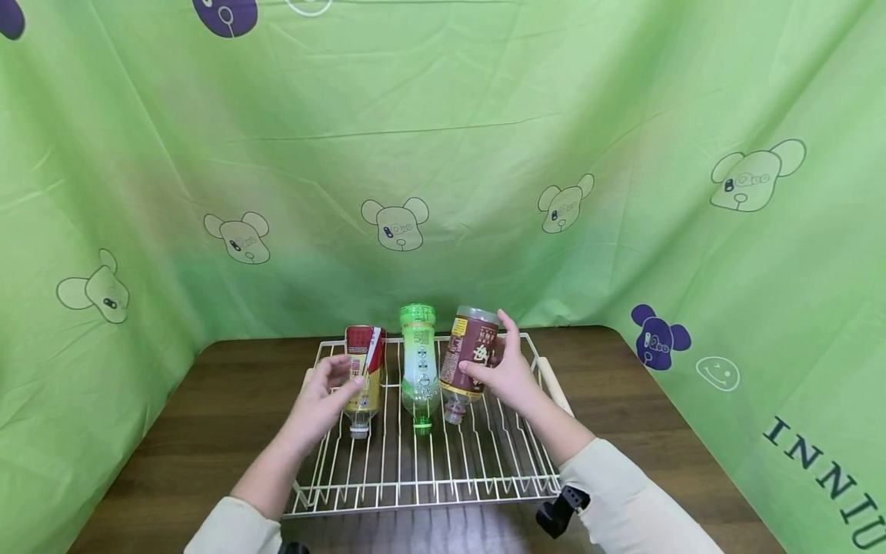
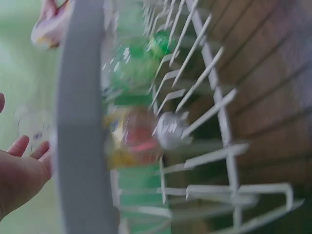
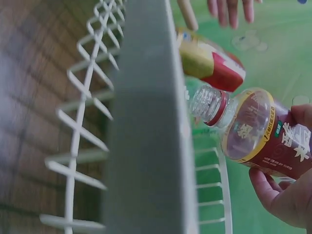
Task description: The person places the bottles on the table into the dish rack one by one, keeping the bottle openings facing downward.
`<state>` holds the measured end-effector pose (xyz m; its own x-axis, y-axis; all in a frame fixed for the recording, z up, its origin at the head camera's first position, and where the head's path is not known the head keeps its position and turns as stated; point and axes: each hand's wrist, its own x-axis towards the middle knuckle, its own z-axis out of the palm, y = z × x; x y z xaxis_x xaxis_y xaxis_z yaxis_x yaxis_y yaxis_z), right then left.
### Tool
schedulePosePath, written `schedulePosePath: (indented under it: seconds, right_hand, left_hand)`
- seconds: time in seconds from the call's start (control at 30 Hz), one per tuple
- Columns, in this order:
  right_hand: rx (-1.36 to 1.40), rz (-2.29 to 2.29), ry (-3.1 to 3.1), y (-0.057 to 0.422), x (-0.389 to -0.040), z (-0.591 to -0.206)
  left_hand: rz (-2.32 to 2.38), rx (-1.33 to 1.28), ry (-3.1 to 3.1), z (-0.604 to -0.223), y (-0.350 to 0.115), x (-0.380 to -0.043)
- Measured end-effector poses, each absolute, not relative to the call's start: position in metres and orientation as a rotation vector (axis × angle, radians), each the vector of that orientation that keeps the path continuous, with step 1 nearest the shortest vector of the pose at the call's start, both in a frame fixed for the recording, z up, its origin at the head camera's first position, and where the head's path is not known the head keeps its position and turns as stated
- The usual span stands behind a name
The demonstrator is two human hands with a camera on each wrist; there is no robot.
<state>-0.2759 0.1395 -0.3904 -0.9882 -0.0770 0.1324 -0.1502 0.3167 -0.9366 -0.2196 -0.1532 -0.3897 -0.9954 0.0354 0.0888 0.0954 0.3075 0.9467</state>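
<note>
My right hand point(image 1: 508, 377) grips a maroon-labelled clear plastic bottle point(image 1: 473, 354) near its base. That bottle tilts, its neck point(image 3: 207, 103) pointing down toward the wire rack point(image 1: 415, 486). My left hand point(image 1: 324, 396) hovers at a red and yellow bottle point(image 1: 364, 362), fingers spread and apart from it in the right wrist view. This bottle stands neck-down in the rack. Between the two is a green-capped clear bottle point(image 1: 420, 362), also neck-down. In the left wrist view the rack and bottles are blurred, and a grey bar hides part of them.
The white rack lies on a dark wooden table point(image 1: 201, 431). A pale rod point(image 1: 554, 385) runs along the rack's right side. Green cloth point(image 1: 457, 161) with bear prints hangs behind and at both sides. A black wrist device point(image 1: 562, 510) sits at the right cuff.
</note>
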Motion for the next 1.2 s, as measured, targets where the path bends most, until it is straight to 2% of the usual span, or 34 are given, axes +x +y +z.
schedulePosePath:
  seconds: [0.23, 0.5, 0.7, 0.9, 1.2]
  right_hand:
    - [0.239, 1.763, -2.529, 0.148, -0.287, -0.393]
    - [0.264, 1.743, -2.586, 0.154, -0.296, -0.396]
    - [0.310, 1.681, -2.617, 0.159, -0.302, -0.394]
    - [0.298, 1.664, -2.664, 0.159, -0.308, -0.396]
    - [0.267, 1.482, -2.780, 0.159, -0.315, -0.404]
  left_hand:
    - [-1.643, -0.141, -2.570, -0.384, -0.188, -0.227]
    - [-1.629, 0.002, -2.709, -0.403, -0.212, -0.233]
    - [-1.804, 0.102, -2.697, -0.422, -0.217, -0.238]
    - [-1.926, 0.080, -2.646, -0.437, -0.216, -0.238]
    - [-1.932, 0.084, -2.636, -0.440, -0.215, -0.238]
